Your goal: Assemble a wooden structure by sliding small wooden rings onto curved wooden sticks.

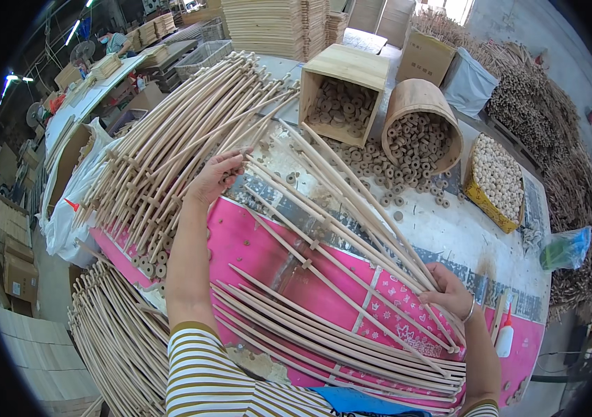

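My right hand is closed round the near ends of several thin wooden rods, which fan out up and to the left over the table. Two of these rods carry a small wooden ring partway along. At the far ends, my left hand has its fingers curled together, the fingertips against a rod end. Something small and brownish shows between those fingers, too small to name. Below the held rods, a row of loose rods lies on the pink table cover.
A big pile of ringed rods lies at the left, another bundle nearer me. Wooden rings spill from a wooden box and a round tub. A yellow box of pale beads and a glue bottle stand right.
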A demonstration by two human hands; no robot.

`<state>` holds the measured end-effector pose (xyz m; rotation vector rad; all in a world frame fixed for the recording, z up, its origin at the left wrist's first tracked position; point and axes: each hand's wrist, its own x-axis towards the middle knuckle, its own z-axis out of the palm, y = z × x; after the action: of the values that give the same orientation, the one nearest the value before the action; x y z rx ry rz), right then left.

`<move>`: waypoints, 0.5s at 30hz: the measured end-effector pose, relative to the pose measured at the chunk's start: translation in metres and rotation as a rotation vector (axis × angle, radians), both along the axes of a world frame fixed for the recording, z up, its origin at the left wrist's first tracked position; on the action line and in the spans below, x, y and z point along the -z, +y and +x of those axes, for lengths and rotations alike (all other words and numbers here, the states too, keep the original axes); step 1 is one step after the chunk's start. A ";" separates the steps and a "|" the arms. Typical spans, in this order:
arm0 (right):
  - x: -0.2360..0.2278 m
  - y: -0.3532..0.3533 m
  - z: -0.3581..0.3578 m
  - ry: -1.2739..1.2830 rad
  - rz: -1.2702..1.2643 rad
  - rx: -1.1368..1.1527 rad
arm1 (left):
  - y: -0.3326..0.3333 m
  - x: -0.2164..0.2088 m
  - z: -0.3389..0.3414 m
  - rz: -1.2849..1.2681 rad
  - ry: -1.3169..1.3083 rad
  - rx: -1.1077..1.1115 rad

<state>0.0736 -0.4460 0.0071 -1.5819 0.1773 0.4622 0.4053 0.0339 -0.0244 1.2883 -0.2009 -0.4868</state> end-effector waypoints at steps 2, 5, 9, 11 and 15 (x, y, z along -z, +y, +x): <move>0.001 0.000 0.000 0.007 0.017 -0.048 | -0.008 -0.003 -0.003 -0.016 0.011 -0.044; -0.001 0.005 0.004 -0.028 0.026 -0.034 | -0.015 0.002 -0.005 -0.082 0.030 0.016; 0.005 0.008 0.010 -0.055 -0.007 -0.021 | -0.049 0.027 -0.017 -0.261 0.101 -0.029; 0.006 0.007 0.010 -0.066 0.006 -0.026 | -0.049 0.032 -0.022 -0.274 0.083 -0.018; 0.003 0.010 0.009 -0.074 -0.014 -0.024 | -0.041 0.025 -0.026 -0.234 0.070 -0.013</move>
<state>0.0824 -0.4359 0.0037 -1.6138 0.1053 0.4213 0.3796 -0.0067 -0.0493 1.0425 -0.1853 -0.4819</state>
